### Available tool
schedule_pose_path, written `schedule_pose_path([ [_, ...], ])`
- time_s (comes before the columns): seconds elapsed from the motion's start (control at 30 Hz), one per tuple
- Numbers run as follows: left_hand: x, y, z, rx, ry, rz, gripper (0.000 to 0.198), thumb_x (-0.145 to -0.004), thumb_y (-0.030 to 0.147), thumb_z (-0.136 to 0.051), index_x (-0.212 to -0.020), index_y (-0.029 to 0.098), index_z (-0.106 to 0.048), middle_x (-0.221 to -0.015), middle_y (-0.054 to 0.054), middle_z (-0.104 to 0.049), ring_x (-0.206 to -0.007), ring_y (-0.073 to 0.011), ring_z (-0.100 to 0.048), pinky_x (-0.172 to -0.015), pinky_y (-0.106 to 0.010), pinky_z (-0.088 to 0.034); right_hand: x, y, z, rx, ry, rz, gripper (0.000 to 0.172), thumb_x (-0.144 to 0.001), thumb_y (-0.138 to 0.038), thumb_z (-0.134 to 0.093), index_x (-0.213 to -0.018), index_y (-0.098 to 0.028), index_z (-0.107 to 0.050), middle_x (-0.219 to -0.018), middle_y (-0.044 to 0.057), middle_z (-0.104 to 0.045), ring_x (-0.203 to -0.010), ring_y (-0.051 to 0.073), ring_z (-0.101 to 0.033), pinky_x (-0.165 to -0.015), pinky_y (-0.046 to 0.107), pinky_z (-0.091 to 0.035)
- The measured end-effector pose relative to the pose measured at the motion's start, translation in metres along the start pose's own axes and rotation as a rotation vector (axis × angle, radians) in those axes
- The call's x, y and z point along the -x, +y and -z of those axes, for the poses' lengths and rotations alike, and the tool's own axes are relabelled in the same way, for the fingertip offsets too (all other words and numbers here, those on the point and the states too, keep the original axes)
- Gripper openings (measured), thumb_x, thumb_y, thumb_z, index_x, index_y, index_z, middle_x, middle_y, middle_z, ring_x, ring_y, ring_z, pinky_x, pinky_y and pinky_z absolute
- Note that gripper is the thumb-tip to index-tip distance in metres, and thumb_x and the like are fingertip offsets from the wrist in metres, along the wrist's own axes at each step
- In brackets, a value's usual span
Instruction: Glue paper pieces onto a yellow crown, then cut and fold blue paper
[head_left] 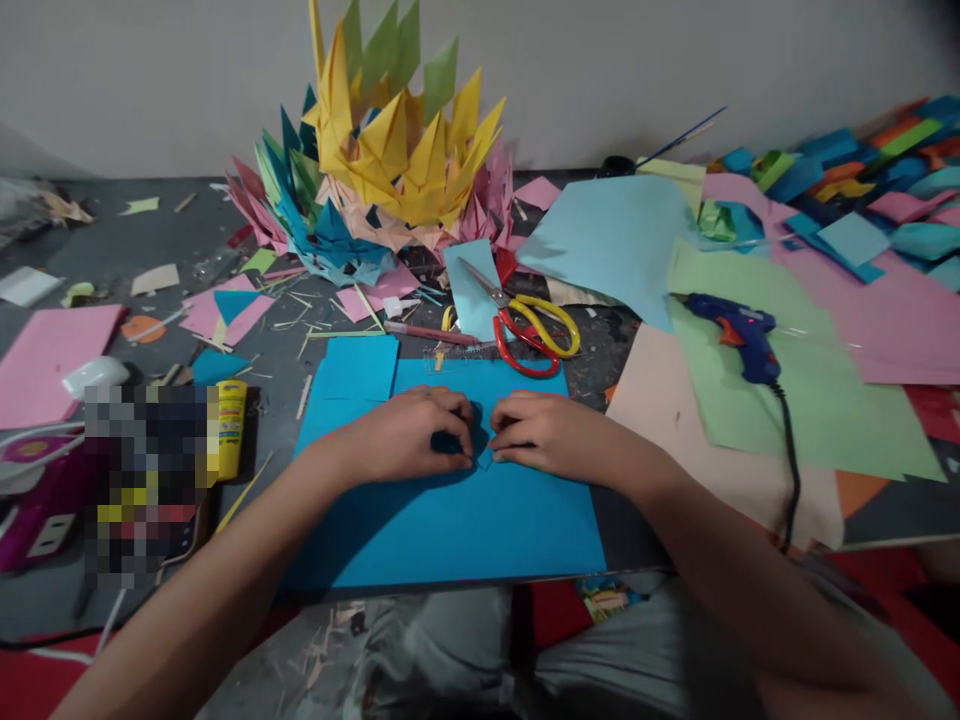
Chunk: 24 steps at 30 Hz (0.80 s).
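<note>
On the large blue paper sheet [465, 530] at the front of the table, both hands work on a small blue piece of paper [484, 456]. It matches the sheet's colour, so its outline is hard to make out. My left hand [420, 432] pinches its left side, fingers curled. Opposite, my right hand [546, 430] is closed at the right side, fingertips close to the left ones. Beyond my left hand lies a stack of blue paper squares [358, 368]. Scissors [529, 325] with red and yellow handles rest just behind the sheet.
A tiered folded-paper piece [405, 160] stands against the wall. To the right, a blue glue gun [739, 330] lies on green paper [787, 410], its cord trailing forward. A yellow glue stick [231, 428], a pink pencil [431, 332] and paper scraps lie around.
</note>
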<state>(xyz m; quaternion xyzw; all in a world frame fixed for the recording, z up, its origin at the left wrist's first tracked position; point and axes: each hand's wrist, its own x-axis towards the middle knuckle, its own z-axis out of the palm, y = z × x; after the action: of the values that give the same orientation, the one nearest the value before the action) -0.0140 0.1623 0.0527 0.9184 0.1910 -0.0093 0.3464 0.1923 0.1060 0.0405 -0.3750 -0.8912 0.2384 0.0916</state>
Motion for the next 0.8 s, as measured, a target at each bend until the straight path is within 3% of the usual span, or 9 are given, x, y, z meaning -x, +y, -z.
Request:
schedule_pose_path([
  [0.27, -0.002, 0.004, -0.003, 0.017, -0.025, 0.091, 0.012, -0.081, 0.016, -0.057, -0.083, 0.02, -0.068, -0.082, -0.001, -0.066, -0.082, -0.015, -0.059, -0.071, -0.023, -0.041, -0.004, -0.005, -0.007, -0.075, 0.017, -0.112, 0.014, -0.081, -0.03, -0.062, -0.083, -0.017, -0.067, -0.086, 0.003, -0.062, -0.082, 0.015, -0.059, -0.069, 0.026, -0.043],
  [0.53, -0.004, 0.007, -0.008, 0.023, 0.009, 0.178, 0.007, -0.079, 0.023, -0.06, -0.08, 0.019, -0.066, -0.09, -0.002, -0.058, -0.081, -0.0153, -0.058, -0.069, -0.024, -0.042, -0.006, -0.005, -0.011, -0.068, 0.032, -0.148, 0.026, -0.071, -0.04, -0.069, -0.079, -0.018, -0.06, -0.082, 0.001, -0.057, -0.079, 0.016, -0.055, -0.065, 0.026, -0.037],
  [0.8, -0.007, 0.003, -0.016, 0.051, 0.183, 0.348, 0.029, -0.066, 0.025, -0.073, -0.087, 0.015, -0.056, -0.084, -0.002, -0.054, -0.075, -0.0163, -0.053, -0.062, -0.025, -0.04, -0.014, -0.009, -0.01, -0.154, 0.023, -0.319, 0.037, -0.06, -0.037, -0.079, -0.075, -0.019, -0.05, -0.071, -0.004, -0.051, -0.068, 0.013, -0.048, -0.052, 0.022, -0.026],
])
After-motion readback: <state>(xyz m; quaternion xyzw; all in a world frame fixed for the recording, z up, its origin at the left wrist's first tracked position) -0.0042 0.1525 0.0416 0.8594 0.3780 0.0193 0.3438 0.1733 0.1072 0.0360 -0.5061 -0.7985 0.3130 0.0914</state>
